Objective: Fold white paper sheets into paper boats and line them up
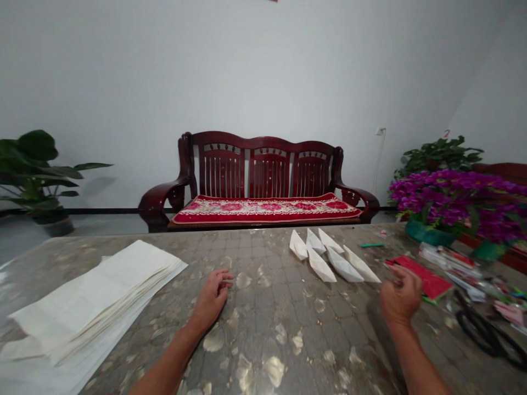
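Observation:
My left hand [212, 297] rests on the patterned table [263, 340] with its fingers loosely curled and nothing in it. It lies just right of a stack of white paper sheets [90, 302]. My right hand [400, 297] hovers above the table with its fingers loosely bent, empty. Just beyond it lie several folded white paper boats [329, 258] in a cluster. A red booklet [424, 277] lies to the right of my right hand.
Black scissors [486, 334] and mixed clutter sit at the table's right edge beside purple flowers in a green pot [453, 203]. A green pen [373, 245] lies past the boats. A dark wooden bench with a red cushion [263, 208] stands behind the table, a leafy plant [35, 175] at left.

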Action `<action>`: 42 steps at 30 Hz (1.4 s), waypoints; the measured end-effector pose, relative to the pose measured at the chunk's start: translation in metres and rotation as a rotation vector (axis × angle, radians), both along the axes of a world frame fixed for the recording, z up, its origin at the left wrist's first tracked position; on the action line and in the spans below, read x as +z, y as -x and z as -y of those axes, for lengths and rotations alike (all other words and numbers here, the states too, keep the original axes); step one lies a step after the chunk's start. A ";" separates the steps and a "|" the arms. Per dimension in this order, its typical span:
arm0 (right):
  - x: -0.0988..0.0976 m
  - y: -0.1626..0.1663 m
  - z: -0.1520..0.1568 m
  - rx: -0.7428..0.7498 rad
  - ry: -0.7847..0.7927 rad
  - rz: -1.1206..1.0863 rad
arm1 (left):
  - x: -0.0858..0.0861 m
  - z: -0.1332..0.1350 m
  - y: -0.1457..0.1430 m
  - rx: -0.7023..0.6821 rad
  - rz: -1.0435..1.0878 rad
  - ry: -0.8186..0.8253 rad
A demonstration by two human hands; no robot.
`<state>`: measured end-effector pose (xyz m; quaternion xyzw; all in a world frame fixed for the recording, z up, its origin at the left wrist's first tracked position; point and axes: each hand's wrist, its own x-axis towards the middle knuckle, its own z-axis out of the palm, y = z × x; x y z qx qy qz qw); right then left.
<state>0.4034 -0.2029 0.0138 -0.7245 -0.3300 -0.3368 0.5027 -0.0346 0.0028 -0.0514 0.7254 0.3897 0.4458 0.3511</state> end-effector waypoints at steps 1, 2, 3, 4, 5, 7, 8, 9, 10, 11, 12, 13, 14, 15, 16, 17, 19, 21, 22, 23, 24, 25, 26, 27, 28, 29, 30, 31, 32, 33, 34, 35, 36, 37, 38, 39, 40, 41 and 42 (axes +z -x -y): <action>0.009 0.016 -0.005 0.088 0.000 0.066 | 0.000 0.001 -0.001 -0.007 -0.004 -0.004; 0.015 0.035 -0.011 0.198 0.017 0.121 | 0.001 0.001 -0.002 -0.015 -0.009 -0.012; 0.018 0.056 -0.020 0.346 0.064 0.154 | 0.001 0.003 -0.002 -0.022 -0.018 -0.026; 0.018 0.078 -0.029 0.516 0.134 0.168 | 0.003 0.004 -0.003 -0.028 -0.032 -0.041; 0.014 0.101 -0.039 0.681 0.224 0.155 | 0.004 0.006 -0.003 -0.030 -0.058 -0.054; -0.001 0.144 -0.059 0.909 0.388 0.088 | 0.008 0.010 -0.003 0.012 -0.111 -0.094; -0.011 0.162 -0.069 0.967 0.449 0.040 | 0.010 0.011 -0.002 0.063 -0.132 -0.116; -0.022 0.177 -0.078 1.001 0.498 -0.013 | 0.013 0.012 0.000 0.129 -0.153 -0.143; -0.033 0.189 -0.087 1.019 0.521 -0.064 | 0.016 0.013 0.002 0.200 -0.183 -0.170; -0.043 0.197 -0.095 1.018 0.517 -0.106 | 0.019 0.013 0.004 0.263 -0.227 -0.197; -0.052 0.201 -0.101 1.015 0.504 -0.136 | 0.023 0.012 0.008 0.316 -0.275 -0.226; -0.059 0.203 -0.107 1.009 0.487 -0.158 | 0.027 0.011 0.012 0.386 -0.315 -0.252; -0.064 0.203 -0.111 1.001 0.473 -0.174 | 0.031 0.008 0.017 0.458 -0.351 -0.270; -0.068 0.201 -0.114 0.995 0.467 -0.188 | 0.036 0.005 0.022 0.523 -0.387 -0.278; -0.071 0.199 -0.115 0.996 0.465 -0.196 | 0.041 0.000 0.030 0.589 -0.420 -0.275; -0.072 0.196 -0.115 1.006 0.468 -0.198 | 0.047 -0.006 0.038 0.650 -0.460 -0.256; -0.073 0.192 -0.115 1.016 0.492 -0.201 | 0.059 -0.020 0.060 0.772 -0.543 -0.185; -0.073 0.191 -0.113 1.006 0.518 -0.209 | 0.070 -0.036 0.088 0.884 -0.631 -0.078; -0.073 0.192 -0.113 0.998 0.528 -0.214 | 0.074 -0.043 0.103 0.918 -0.679 -0.020; -0.073 0.192 -0.113 0.992 0.537 -0.218 | 0.078 -0.049 0.120 0.930 -0.732 0.037; -0.073 0.193 -0.113 0.989 0.541 -0.220 | 0.079 -0.054 0.136 0.930 -0.785 0.104; -0.073 0.194 -0.113 0.988 0.542 -0.221 | 0.079 -0.058 0.153 0.898 -0.841 0.176; -0.073 0.195 -0.113 0.987 0.540 -0.222 | 0.077 -0.060 0.168 0.837 -0.895 0.246; -0.072 0.196 -0.113 0.986 0.539 -0.223 | 0.074 -0.062 0.182 0.740 -0.944 0.309; -0.072 0.196 -0.112 0.987 0.539 -0.226 | 0.070 -0.062 0.194 0.628 -0.988 0.342; -0.071 0.197 -0.112 0.989 0.541 -0.228 | 0.065 -0.062 0.205 0.579 -1.002 0.354; -0.070 0.198 -0.111 0.993 0.544 -0.231 | 0.061 -0.062 0.213 0.549 -1.014 0.336; -0.069 0.198 -0.110 0.999 0.547 -0.232 | 0.056 -0.062 0.220 0.500 -1.055 0.284; -0.068 0.199 -0.110 1.006 0.549 -0.232 | 0.053 -0.062 0.225 0.479 -1.068 0.269; -0.067 0.200 -0.109 1.006 0.544 -0.234 | 0.049 -0.064 0.230 0.454 -1.076 0.252; -0.065 0.201 -0.108 1.002 0.537 -0.235 | 0.047 -0.066 0.234 0.409 -1.099 0.233; -0.064 0.203 -0.108 1.000 0.538 -0.237 | 0.045 -0.068 0.238 0.381 -1.124 0.219; -0.062 0.204 -0.107 0.991 0.541 -0.244 | 0.043 -0.070 0.241 0.355 -1.149 0.200; -0.061 0.205 -0.107 0.986 0.556 -0.252 | 0.042 -0.073 0.244 0.333 -1.175 0.193; -0.060 0.205 -0.107 0.975 0.578 -0.265 | 0.042 -0.075 0.248 0.310 -1.195 0.188; -0.059 0.206 -0.107 0.968 0.599 -0.277 | 0.042 -0.077 0.250 0.280 -1.215 0.194; -0.058 0.207 -0.107 0.964 0.615 -0.288 | 0.042 -0.079 0.253 0.238 -1.231 0.194; -0.058 0.207 -0.107 0.965 0.626 -0.295 | 0.043 -0.080 0.254 0.211 -1.240 0.188; -0.057 0.207 -0.107 0.967 0.631 -0.299 | 0.045 -0.080 0.255 0.194 -1.246 0.188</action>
